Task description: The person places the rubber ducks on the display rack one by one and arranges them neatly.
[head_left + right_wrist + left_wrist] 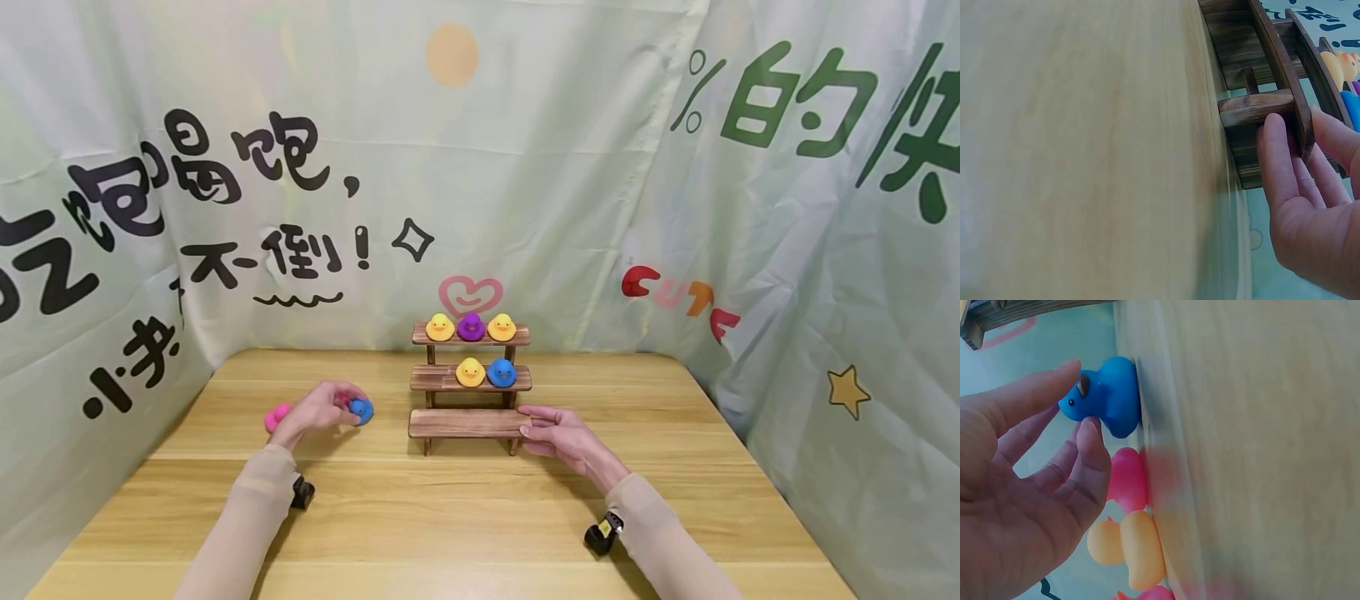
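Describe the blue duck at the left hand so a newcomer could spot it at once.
Find the three-tiered shelf on the table, then look left to the person's left hand. That hand holds the blue duck. Its colour sets it apart from the pink duck and yellow duck nearby, its place from the other blue duck, on the middle tier.

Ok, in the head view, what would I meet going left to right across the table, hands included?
Pink duck → left hand → the blue duck it pinches → three-tier wooden stand → right hand at the stand's right end.
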`<state>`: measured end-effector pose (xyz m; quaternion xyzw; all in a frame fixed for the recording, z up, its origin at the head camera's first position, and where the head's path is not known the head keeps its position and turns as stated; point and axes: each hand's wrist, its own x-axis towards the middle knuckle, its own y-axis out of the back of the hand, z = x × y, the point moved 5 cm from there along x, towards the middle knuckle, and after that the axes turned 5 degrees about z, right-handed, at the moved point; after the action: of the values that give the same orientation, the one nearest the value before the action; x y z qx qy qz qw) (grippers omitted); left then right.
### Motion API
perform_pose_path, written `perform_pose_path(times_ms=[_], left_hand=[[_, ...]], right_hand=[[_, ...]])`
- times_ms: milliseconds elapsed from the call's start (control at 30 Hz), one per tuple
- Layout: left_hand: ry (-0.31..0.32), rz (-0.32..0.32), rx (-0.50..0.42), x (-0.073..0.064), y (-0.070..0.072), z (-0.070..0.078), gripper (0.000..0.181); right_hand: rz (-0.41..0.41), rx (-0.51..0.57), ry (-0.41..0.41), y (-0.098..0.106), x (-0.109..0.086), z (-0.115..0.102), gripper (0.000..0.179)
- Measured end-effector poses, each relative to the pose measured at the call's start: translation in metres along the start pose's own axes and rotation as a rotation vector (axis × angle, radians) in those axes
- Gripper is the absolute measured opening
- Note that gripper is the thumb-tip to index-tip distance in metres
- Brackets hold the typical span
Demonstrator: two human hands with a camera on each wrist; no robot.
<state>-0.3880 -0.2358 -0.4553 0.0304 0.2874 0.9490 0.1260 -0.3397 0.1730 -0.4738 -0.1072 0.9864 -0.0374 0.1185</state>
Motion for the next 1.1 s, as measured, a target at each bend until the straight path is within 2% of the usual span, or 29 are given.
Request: perform_pose_path(times_ms=[167,500,900,1100], left_hand=[[0.014,-0.025,0.017,0.001,-0.003,0.000,0.042],[-0.004,-0.045,0.046,0.000,-0.007,0.004,0.041],[-0.021,0.010,0.138,0.000,-0.005,0.010,0.037],[-0.055,0.047,0.176,0.000,-0.002,0.018,0.038]], right_hand=[[0.002,-0.004,0.002,0.000,-0.001,0.000,0.055],[0.008,-0.013,0.006,-0.001,-0.002,-0.002,0.056],[0.003,-0.025,0.010,0.000,-0.001,-0.001,0.056],[-0.006,-0.017,0.014,0.000,-0.001,0.000,0.056]])
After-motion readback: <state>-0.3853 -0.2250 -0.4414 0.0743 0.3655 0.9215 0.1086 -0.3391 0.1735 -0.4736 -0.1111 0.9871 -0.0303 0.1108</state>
